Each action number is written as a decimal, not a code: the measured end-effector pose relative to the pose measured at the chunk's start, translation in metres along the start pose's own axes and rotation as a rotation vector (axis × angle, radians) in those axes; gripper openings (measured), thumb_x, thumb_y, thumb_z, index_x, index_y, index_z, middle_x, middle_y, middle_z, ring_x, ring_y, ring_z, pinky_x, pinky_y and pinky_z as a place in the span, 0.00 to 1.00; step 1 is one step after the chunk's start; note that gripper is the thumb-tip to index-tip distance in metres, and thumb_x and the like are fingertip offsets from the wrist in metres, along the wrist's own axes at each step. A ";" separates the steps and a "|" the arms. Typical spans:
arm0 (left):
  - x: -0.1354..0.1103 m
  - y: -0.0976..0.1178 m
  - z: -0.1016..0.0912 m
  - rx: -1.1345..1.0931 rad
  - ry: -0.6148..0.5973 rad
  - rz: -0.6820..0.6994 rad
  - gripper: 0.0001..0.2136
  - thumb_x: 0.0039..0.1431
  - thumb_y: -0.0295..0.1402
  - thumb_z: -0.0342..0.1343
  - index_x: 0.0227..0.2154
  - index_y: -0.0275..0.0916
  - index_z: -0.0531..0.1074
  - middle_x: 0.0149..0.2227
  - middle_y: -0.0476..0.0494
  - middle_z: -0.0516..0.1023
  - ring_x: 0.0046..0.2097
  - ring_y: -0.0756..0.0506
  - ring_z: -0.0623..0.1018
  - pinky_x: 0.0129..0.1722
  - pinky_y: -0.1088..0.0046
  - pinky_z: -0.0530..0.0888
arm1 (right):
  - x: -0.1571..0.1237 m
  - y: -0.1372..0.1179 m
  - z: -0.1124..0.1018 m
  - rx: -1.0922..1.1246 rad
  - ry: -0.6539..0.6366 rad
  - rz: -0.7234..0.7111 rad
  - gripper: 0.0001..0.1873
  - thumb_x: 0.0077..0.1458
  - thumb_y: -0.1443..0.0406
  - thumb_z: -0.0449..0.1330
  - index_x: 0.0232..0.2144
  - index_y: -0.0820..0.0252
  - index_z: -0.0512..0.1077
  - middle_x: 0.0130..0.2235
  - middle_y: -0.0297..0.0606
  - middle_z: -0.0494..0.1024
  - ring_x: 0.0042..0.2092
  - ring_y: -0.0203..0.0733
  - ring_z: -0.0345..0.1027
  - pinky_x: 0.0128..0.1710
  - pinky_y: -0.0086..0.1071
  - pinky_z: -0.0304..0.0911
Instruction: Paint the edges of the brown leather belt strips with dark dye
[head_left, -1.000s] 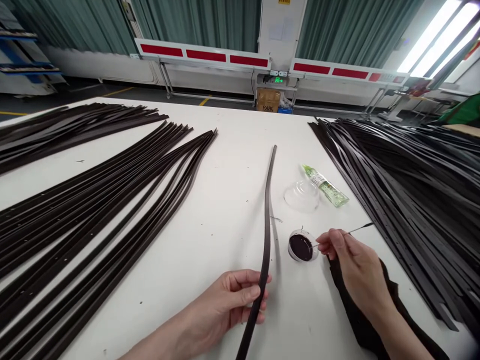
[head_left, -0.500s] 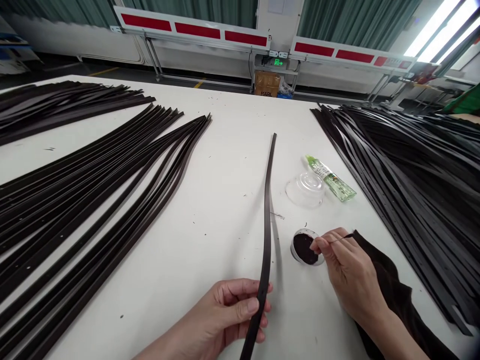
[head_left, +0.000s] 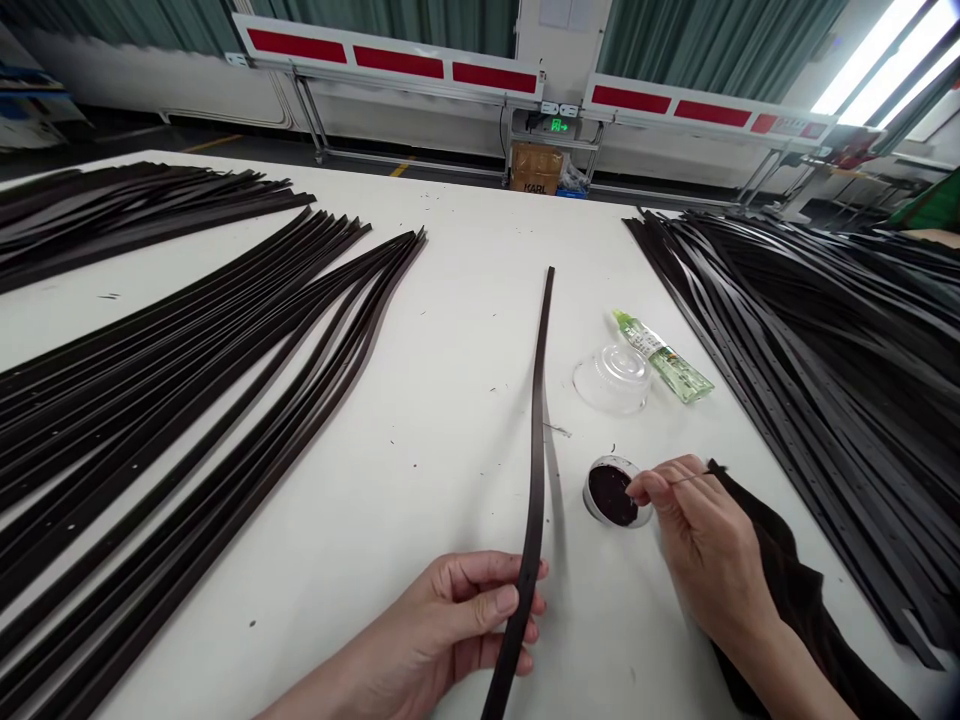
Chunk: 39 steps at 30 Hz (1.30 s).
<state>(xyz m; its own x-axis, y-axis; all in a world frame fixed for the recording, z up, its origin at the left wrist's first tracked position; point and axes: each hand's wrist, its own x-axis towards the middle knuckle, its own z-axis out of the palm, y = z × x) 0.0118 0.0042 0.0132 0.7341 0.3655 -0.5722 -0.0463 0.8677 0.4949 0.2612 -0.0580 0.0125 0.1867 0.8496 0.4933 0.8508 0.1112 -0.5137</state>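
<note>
Between thumb and fingers, my left hand point(head_left: 465, 620) grips a long dark strap point(head_left: 536, 440), its far end stretching away over the white table. My right hand point(head_left: 705, 540) pinches a thin needle-like tool point(head_left: 684, 479) above a small round dish point(head_left: 596, 512) of dark paste or liquid. The tool's tip is at the dish and too small to make out clearly. Under and beside my right wrist lies a crumpled black cloth point(head_left: 772, 540).
Beyond the dish are a clear plastic cup point(head_left: 613, 378), upside down, and a green-labelled tube point(head_left: 666, 358). Bundles of dark straps point(head_left: 187, 370) cover the left side of the white table point(head_left: 450, 400); a larger pile of straps point(head_left: 810, 400) lies on the right.
Almost nothing differs. The whole view has shifted very slightly; both hands keep their holds, and my right hand stays at the dish.
</note>
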 end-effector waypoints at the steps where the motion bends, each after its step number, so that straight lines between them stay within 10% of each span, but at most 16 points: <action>1: 0.000 0.000 0.000 0.005 -0.001 0.000 0.10 0.54 0.30 0.66 0.39 0.36 0.80 0.36 0.42 0.78 0.34 0.50 0.76 0.39 0.69 0.77 | -0.001 -0.002 -0.003 0.044 0.025 0.074 0.13 0.66 0.64 0.50 0.31 0.57 0.71 0.28 0.34 0.74 0.34 0.37 0.67 0.36 0.32 0.62; 7: 0.000 0.002 0.001 0.015 -0.009 0.021 0.10 0.54 0.30 0.66 0.40 0.37 0.79 0.36 0.43 0.76 0.35 0.50 0.76 0.39 0.69 0.78 | -0.006 -0.012 -0.014 0.534 0.140 0.687 0.18 0.62 0.52 0.55 0.31 0.57 0.75 0.31 0.39 0.77 0.34 0.39 0.71 0.32 0.30 0.67; 12: 0.000 0.001 0.001 0.027 -0.056 0.053 0.11 0.54 0.30 0.66 0.40 0.35 0.79 0.38 0.43 0.75 0.36 0.50 0.76 0.40 0.68 0.77 | -0.011 -0.020 -0.011 0.828 0.145 0.806 0.16 0.57 0.52 0.61 0.30 0.59 0.75 0.31 0.41 0.76 0.32 0.42 0.73 0.27 0.31 0.68; 18: 0.003 -0.003 -0.003 0.003 -0.085 0.047 0.14 0.50 0.30 0.68 0.40 0.36 0.79 0.38 0.42 0.77 0.36 0.48 0.77 0.41 0.67 0.76 | -0.019 -0.046 -0.001 0.757 0.117 0.621 0.16 0.61 0.54 0.57 0.29 0.58 0.75 0.31 0.40 0.76 0.31 0.40 0.71 0.29 0.31 0.69; 27: 0.004 -0.007 -0.003 -0.021 -0.145 0.083 0.13 0.50 0.30 0.68 0.40 0.35 0.78 0.37 0.42 0.78 0.36 0.48 0.77 0.40 0.67 0.76 | -0.036 -0.065 0.006 0.397 -0.023 -0.062 0.13 0.62 0.73 0.48 0.38 0.56 0.71 0.34 0.37 0.77 0.37 0.41 0.73 0.36 0.35 0.68; 39: 0.007 -0.009 -0.004 -0.035 -0.160 0.096 0.12 0.51 0.28 0.67 0.40 0.35 0.77 0.34 0.43 0.78 0.34 0.48 0.77 0.38 0.68 0.76 | -0.035 -0.062 0.011 0.416 -0.053 -0.206 0.15 0.58 0.79 0.50 0.41 0.60 0.69 0.35 0.40 0.77 0.40 0.41 0.72 0.36 0.36 0.69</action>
<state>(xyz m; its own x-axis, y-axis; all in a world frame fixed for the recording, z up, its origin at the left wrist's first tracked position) 0.0142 0.0002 0.0018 0.8234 0.3918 -0.4106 -0.1430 0.8433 0.5180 0.1962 -0.0894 0.0194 -0.0003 0.8123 0.5832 0.5965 0.4682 -0.6519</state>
